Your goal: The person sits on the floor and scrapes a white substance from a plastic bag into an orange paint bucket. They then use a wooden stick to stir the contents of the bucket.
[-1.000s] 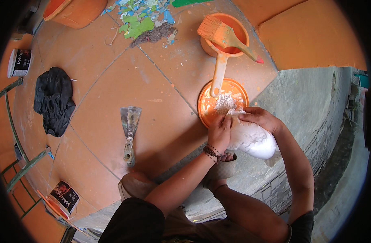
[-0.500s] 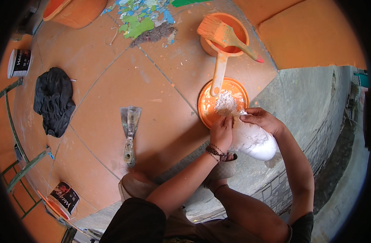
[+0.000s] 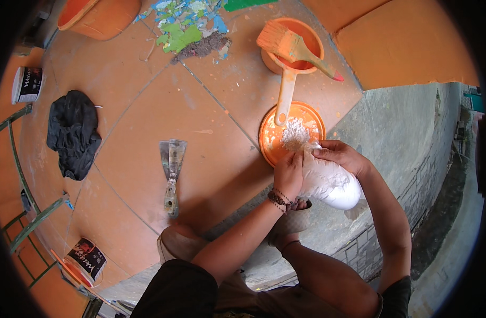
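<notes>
Both hands grip a clear plastic bag of white powder near its mouth. My left hand, with bracelets at the wrist, pinches the bag's left side. My right hand has its thumb and fingers closed on the right side. The bag's mouth points at a round orange lid lying on the tiles. A small heap of white powder lies on that lid, just beyond the bag. Over the lid's far part reaches the handle of an orange dipper, with a wide paintbrush resting across its rim.
A paint-stained scraper lies left of my arms. Further left are a black cloth, two paint tubs and a green metal frame. Paint flakes and an orange basin are at the far side. A step edge drops at right.
The view has shifted very slightly. My hands keep their hold on the bag, whose mouth now sits a little more over the powder heap.
</notes>
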Demonstrator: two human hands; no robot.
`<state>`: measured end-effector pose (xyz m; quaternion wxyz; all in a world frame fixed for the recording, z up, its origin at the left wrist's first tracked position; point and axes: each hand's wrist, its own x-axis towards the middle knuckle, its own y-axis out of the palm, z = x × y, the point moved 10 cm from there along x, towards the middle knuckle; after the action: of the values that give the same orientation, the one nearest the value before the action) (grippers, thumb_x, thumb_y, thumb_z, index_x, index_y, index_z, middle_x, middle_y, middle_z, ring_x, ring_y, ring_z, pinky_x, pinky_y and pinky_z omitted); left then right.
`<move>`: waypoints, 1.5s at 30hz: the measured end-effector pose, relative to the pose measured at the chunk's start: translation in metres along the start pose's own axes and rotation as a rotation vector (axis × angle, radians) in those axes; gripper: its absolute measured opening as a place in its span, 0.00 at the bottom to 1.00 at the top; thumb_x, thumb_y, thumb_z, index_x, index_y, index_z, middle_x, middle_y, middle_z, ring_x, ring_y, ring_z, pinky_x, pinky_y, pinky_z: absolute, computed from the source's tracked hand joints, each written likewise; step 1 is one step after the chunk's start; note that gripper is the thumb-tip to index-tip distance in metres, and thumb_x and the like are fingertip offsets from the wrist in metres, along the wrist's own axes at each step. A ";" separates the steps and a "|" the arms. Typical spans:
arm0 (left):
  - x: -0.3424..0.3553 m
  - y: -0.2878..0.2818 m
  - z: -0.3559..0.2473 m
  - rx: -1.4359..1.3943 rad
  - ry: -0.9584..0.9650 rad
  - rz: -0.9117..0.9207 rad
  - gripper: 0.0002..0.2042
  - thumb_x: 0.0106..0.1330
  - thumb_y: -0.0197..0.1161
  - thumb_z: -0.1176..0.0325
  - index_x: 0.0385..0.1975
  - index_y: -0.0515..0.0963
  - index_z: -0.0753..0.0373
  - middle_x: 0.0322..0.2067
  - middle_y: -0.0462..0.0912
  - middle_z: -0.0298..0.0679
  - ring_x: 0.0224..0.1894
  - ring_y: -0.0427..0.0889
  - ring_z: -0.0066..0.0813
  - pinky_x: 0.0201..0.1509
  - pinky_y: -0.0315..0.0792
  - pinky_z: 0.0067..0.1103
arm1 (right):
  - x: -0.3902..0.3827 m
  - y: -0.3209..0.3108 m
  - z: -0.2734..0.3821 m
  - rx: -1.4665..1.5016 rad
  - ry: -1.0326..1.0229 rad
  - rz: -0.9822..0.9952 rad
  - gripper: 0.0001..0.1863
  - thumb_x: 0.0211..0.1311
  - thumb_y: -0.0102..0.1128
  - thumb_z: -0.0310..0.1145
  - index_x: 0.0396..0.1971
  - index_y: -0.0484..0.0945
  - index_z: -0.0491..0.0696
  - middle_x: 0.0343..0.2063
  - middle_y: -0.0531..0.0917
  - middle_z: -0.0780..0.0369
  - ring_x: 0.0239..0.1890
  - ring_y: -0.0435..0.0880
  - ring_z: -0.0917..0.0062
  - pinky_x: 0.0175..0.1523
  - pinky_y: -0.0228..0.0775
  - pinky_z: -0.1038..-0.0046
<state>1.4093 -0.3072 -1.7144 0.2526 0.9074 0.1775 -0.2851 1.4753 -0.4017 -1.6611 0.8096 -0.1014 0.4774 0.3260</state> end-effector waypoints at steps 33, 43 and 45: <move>-0.056 0.011 -0.042 0.246 0.179 0.193 0.15 0.65 0.60 0.61 0.39 0.73 0.68 0.30 0.80 0.40 0.33 0.77 0.21 0.36 0.71 0.22 | -0.062 0.007 -0.018 -0.047 -0.278 -0.174 0.17 0.63 0.58 0.40 0.45 0.75 0.42 0.35 0.82 0.62 0.36 0.80 0.83 0.43 0.72 0.79; -0.120 0.002 -0.053 0.256 0.074 0.511 0.30 0.50 0.73 0.73 0.53 0.66 0.67 0.46 0.75 0.37 0.48 0.74 0.22 0.53 0.70 0.21 | -0.131 0.058 -0.013 -0.598 -0.768 -0.470 0.14 0.58 0.62 0.36 0.43 0.76 0.48 0.24 0.82 0.57 0.19 0.82 0.66 0.27 0.73 0.69; -0.122 -0.020 -0.061 0.285 0.093 0.532 0.28 0.50 0.72 0.76 0.51 0.68 0.66 0.45 0.75 0.36 0.48 0.74 0.21 0.53 0.69 0.20 | -0.137 0.083 -0.003 -0.619 -0.842 -0.525 0.16 0.58 0.62 0.36 0.44 0.74 0.49 0.25 0.82 0.55 0.20 0.82 0.64 0.27 0.74 0.68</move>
<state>1.3313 -0.2785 -1.6045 0.1803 0.9603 -0.0970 -0.1892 1.3762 -0.3986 -1.5352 0.9159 -0.3101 -0.0439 0.2509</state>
